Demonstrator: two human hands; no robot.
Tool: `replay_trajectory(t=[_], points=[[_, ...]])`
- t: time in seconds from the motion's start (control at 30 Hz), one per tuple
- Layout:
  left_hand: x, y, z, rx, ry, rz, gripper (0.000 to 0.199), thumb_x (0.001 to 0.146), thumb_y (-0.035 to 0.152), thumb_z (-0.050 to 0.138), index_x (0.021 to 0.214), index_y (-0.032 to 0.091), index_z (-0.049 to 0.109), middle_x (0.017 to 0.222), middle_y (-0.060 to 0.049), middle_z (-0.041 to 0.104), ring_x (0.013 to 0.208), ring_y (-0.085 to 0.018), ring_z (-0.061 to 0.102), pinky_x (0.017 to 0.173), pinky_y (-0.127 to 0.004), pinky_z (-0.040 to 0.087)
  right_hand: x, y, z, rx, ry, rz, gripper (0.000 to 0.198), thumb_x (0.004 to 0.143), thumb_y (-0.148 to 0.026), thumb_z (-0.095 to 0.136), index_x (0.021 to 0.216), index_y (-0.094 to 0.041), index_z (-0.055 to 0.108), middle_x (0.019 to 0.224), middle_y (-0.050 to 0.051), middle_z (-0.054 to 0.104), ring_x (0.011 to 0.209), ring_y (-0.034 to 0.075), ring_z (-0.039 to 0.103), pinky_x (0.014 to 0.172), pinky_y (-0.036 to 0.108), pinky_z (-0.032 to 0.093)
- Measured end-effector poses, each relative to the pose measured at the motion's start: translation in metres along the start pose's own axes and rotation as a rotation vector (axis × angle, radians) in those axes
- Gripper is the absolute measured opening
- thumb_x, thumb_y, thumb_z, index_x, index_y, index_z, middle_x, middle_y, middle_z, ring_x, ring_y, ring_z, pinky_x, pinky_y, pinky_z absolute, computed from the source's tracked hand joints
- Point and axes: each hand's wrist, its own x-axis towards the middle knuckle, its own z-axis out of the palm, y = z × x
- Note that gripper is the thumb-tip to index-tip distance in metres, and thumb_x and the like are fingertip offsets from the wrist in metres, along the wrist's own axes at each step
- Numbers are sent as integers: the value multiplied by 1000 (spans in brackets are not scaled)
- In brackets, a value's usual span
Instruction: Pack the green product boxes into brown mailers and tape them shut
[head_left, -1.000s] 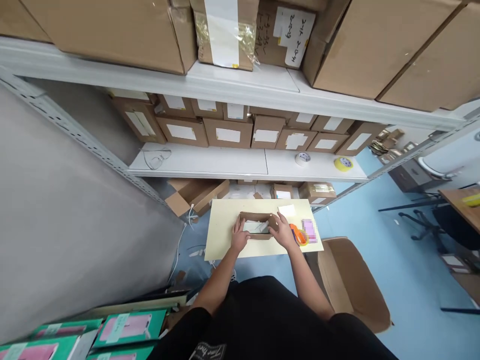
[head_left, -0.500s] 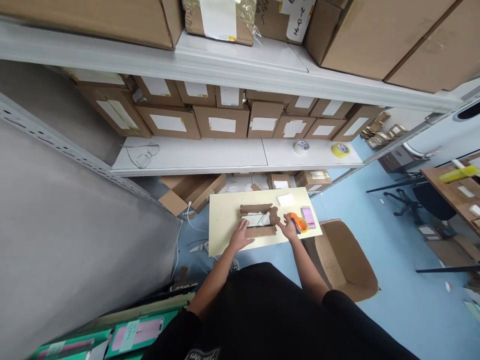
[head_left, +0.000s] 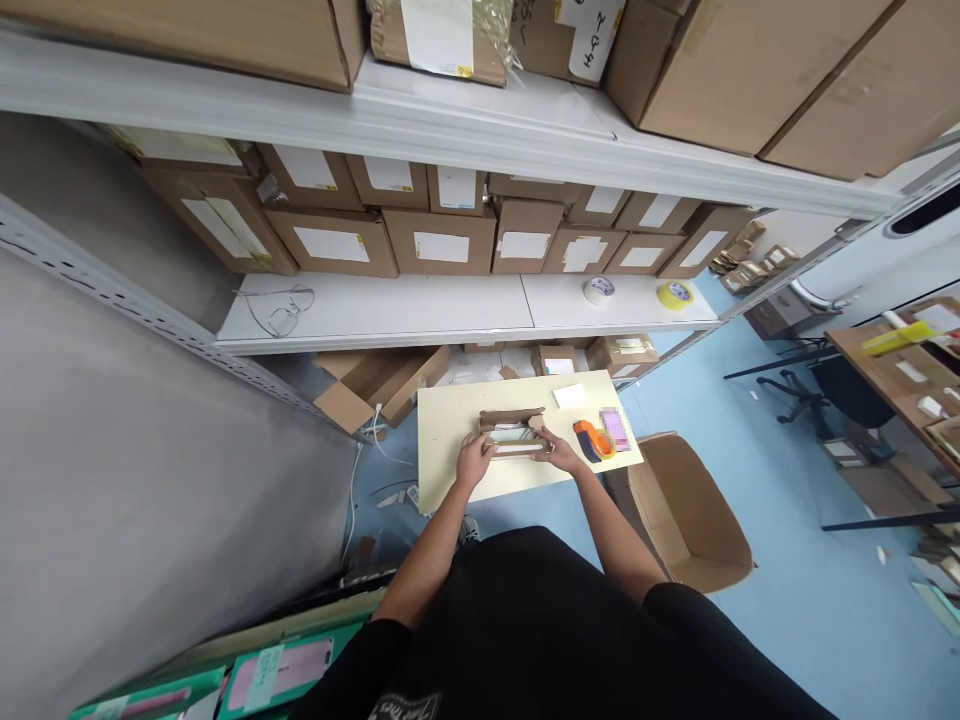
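Note:
A small open cardboard box (head_left: 511, 414) lies on the pale yellow tabletop (head_left: 442, 410), with whitish contents partly showing inside. My left hand (head_left: 472, 461) grips the box's near left corner, fingers closed on the front flap. At the near right corner my right hand (head_left: 557, 452) is closed on the same box. The front flap stands raised between both hands, and its lower part is partly hidden by the fingers. To the right lies an orange and dark blue tape dispenser (head_left: 592, 441), apart from my right hand.
White paper (head_left: 570, 396) and a pink item (head_left: 615, 428) lie on the tabletop. A large open carton (head_left: 701, 510) stands on the floor at right. Behind, a white shelf (head_left: 420, 308) bears labelled boxes, two tape rolls and glasses (head_left: 281, 312).
My right hand has moved left from beside the tape dispenser to the box's right corner. The front flap has been raised from lying flat, and the right flap is folded up.

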Motion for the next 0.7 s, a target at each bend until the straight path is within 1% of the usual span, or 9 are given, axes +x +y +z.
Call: replay_trajectory(t=[0.07, 0.13, 0.23, 0.3, 0.4, 0.47, 0.53, 0.6, 0.7], points=[[5, 7, -1, 34, 48, -39, 58, 94, 31, 62, 150, 23, 54, 140, -11, 65, 143, -29, 47, 119, -44, 41, 6, -1, -1, -31, 60, 36, 49, 74, -41, 80, 118, -20, 74, 127, 11, 74, 111, 27, 72, 99, 44, 56], [10, 15, -2, 98, 85, -41, 75, 90, 26, 65, 161, 22, 39, 159, -13, 48, 150, -34, 37, 120, -48, 38, 13, -2, 3, -100, 160, 84, 40, 77, -29, 73, 116, -21, 71, 116, 7, 76, 94, 22, 74, 90, 39, 59], [23, 29, -7, 214, 85, 4, 94, 84, 24, 72, 166, 26, 26, 175, -12, 17, 159, -43, 12, 122, -58, 31, 20, -3, 14, -248, 258, 125, 45, 74, -20, 69, 120, -20, 67, 115, 7, 71, 85, 18, 71, 84, 33, 58], [32, 36, -11, 269, 27, 69, 92, 84, 22, 72, 165, 27, 29, 174, -12, 19, 160, -44, 7, 121, -60, 31, 22, -2, 20, -299, 284, 138, 52, 75, -21, 70, 126, -19, 63, 120, 9, 66, 89, 19, 70, 84, 31, 56], [37, 38, -11, 292, -60, 122, 73, 87, 17, 65, 157, 26, 46, 163, -14, 41, 156, -39, 22, 121, -55, 34, 19, 3, 22, -284, 299, 116, 60, 78, -24, 69, 136, -19, 57, 126, 11, 63, 97, 21, 69, 86, 31, 55], [33, 34, -5, 295, -94, 104, 61, 89, 15, 59, 149, 25, 56, 157, -15, 48, 152, -35, 31, 120, -52, 38, 16, 10, 18, -268, 308, 74, 62, 80, -26, 67, 140, -18, 55, 132, 13, 62, 106, 24, 68, 91, 33, 55], [25, 29, 6, 327, -115, 55, 58, 91, 16, 55, 148, 23, 58, 161, -14, 45, 154, -35, 30, 117, -51, 42, 13, 20, 10, -266, 330, 39, 61, 82, -26, 63, 142, -16, 53, 137, 15, 61, 118, 26, 64, 100, 37, 53], [18, 23, 18, 376, -126, 21, 60, 94, 20, 51, 154, 19, 53, 167, -15, 37, 159, -36, 20, 116, -53, 42, 12, 34, -2, -275, 362, 27, 61, 83, -23, 61, 143, -14, 53, 141, 17, 61, 128, 28, 59, 108, 39, 49], [14, 17, 33, 401, -98, 10, 64, 100, 39, 48, 159, 15, 46, 171, -16, 28, 162, -37, 7, 119, -53, 40, 12, 61, -29, -284, 395, 42, 60, 84, -20, 60, 143, -12, 54, 144, 18, 60, 135, 30, 55, 113, 39, 44]])
